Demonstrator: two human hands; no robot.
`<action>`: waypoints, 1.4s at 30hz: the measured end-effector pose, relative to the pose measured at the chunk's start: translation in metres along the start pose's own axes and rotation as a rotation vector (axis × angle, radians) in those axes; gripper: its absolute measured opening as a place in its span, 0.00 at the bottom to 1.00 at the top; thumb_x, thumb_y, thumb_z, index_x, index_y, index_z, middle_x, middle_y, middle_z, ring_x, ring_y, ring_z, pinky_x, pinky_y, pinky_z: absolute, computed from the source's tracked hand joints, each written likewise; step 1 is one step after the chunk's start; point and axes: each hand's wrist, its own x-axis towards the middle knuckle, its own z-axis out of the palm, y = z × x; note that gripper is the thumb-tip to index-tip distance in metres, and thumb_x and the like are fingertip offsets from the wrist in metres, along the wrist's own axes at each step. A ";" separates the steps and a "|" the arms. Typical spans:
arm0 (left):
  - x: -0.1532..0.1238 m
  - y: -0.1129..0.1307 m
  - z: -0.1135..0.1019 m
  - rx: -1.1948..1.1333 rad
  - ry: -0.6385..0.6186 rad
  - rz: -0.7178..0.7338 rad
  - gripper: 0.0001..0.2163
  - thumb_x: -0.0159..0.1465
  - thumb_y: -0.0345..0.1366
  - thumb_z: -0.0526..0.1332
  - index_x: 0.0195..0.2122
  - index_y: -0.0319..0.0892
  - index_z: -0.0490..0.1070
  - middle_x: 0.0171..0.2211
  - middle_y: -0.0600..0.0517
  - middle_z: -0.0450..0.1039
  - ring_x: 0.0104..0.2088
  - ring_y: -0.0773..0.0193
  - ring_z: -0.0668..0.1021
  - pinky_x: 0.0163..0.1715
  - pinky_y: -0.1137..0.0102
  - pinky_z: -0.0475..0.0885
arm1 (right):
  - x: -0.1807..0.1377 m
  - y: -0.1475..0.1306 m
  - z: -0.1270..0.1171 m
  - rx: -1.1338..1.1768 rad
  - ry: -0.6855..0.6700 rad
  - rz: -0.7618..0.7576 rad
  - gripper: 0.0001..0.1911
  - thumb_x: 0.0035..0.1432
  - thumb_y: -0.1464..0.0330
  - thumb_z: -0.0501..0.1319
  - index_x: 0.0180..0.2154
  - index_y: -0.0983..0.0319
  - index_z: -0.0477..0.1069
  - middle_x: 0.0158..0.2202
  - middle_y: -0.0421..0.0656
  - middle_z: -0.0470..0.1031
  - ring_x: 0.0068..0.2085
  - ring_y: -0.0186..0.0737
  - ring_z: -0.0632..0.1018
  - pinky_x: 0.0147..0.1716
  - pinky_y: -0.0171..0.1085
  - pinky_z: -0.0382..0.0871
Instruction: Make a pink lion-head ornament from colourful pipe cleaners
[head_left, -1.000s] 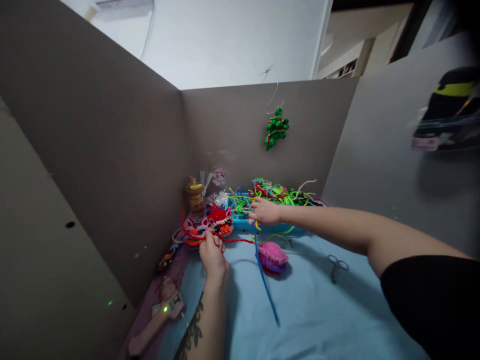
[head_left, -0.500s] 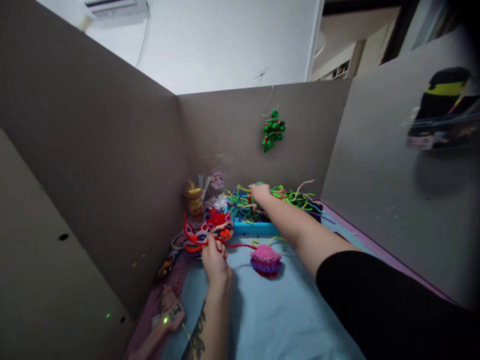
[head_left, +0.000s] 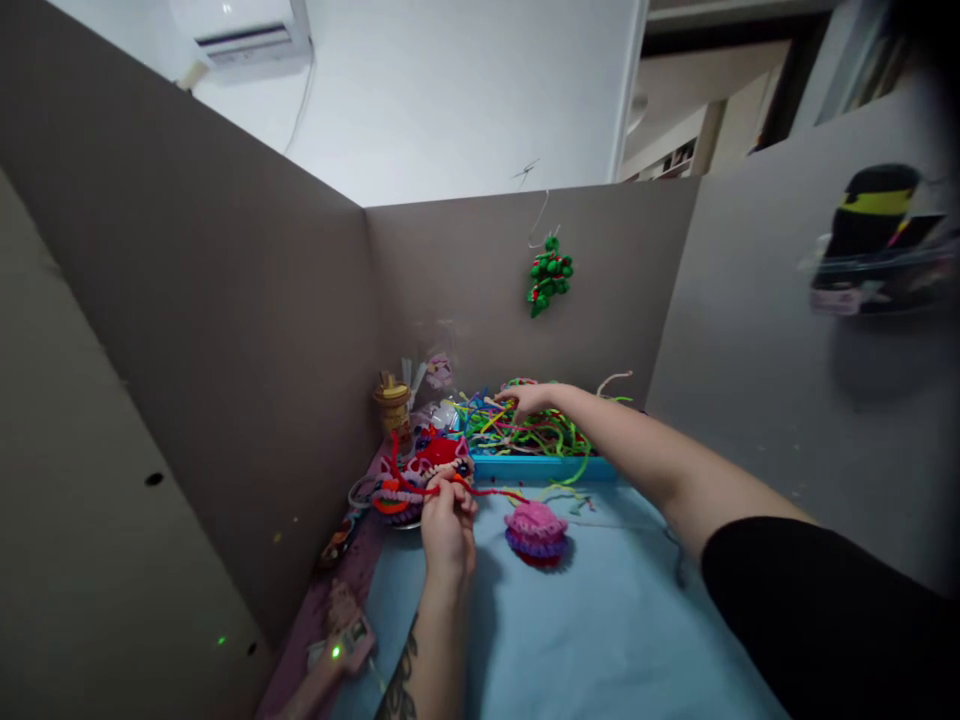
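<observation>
My left hand (head_left: 448, 525) is closed in a pinch on a red pipe cleaner (head_left: 495, 492). One end of the pipe cleaner curls up to the left, and the other runs right towards a pink, purple and red fuzzy piece (head_left: 536, 530) on the table. My right hand (head_left: 531, 400) reaches over the blue tray (head_left: 525, 467), its fingers stretched to the left and its thumb apart. Tangled pipe cleaners (head_left: 547, 432) of many colours fill the tray beneath it. Whether its fingertips touch any is too small to tell.
Finished fuzzy pieces (head_left: 435, 455) are heaped in a bowl beside my left hand. Behind them stands a brown cup (head_left: 393, 405). A pink device (head_left: 352, 643) with a green light lies at the left edge. Grey panels enclose the table; a green ornament (head_left: 551, 275) hangs at the back.
My right hand has gone from a closed shape at the back of the tray to stretched fingers slightly nearer. My left hand keeps its hold on the red pipe cleaner. The view has shifted slightly.
</observation>
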 end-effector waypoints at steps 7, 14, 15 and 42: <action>-0.014 0.016 0.013 -0.018 -0.238 -0.010 0.11 0.57 0.43 0.64 0.29 0.40 0.70 0.15 0.59 0.54 0.16 0.74 0.59 0.17 0.77 0.57 | -0.090 -0.007 -0.018 0.135 0.412 -0.009 0.20 0.52 0.70 0.61 0.48 0.64 0.71 0.50 0.50 0.70 0.44 0.42 0.74 0.46 0.37 0.66; -0.032 0.012 0.013 0.685 -0.591 -0.427 0.16 0.54 0.37 0.66 0.12 0.39 0.66 0.10 0.55 0.58 0.13 0.72 0.59 0.14 0.74 0.49 | -0.199 -0.058 0.072 0.817 0.509 -0.194 0.18 0.57 0.60 0.58 0.48 0.60 0.67 0.39 0.44 0.72 0.35 0.37 0.74 0.35 0.37 0.70; -0.037 0.006 0.013 0.820 -0.640 -0.471 0.15 0.52 0.35 0.67 0.12 0.39 0.67 0.10 0.55 0.60 0.12 0.72 0.58 0.14 0.74 0.47 | -0.209 -0.063 0.086 0.915 0.539 -0.188 0.20 0.58 0.59 0.56 0.51 0.59 0.64 0.38 0.43 0.71 0.34 0.36 0.74 0.33 0.37 0.71; -0.037 -0.006 0.012 1.090 -0.701 -0.231 0.12 0.53 0.41 0.65 0.17 0.40 0.73 0.14 0.53 0.67 0.14 0.68 0.65 0.14 0.76 0.54 | -0.227 -0.085 0.157 0.982 0.597 -0.046 0.12 0.57 0.64 0.57 0.42 0.58 0.72 0.28 0.41 0.73 0.31 0.40 0.74 0.33 0.39 0.69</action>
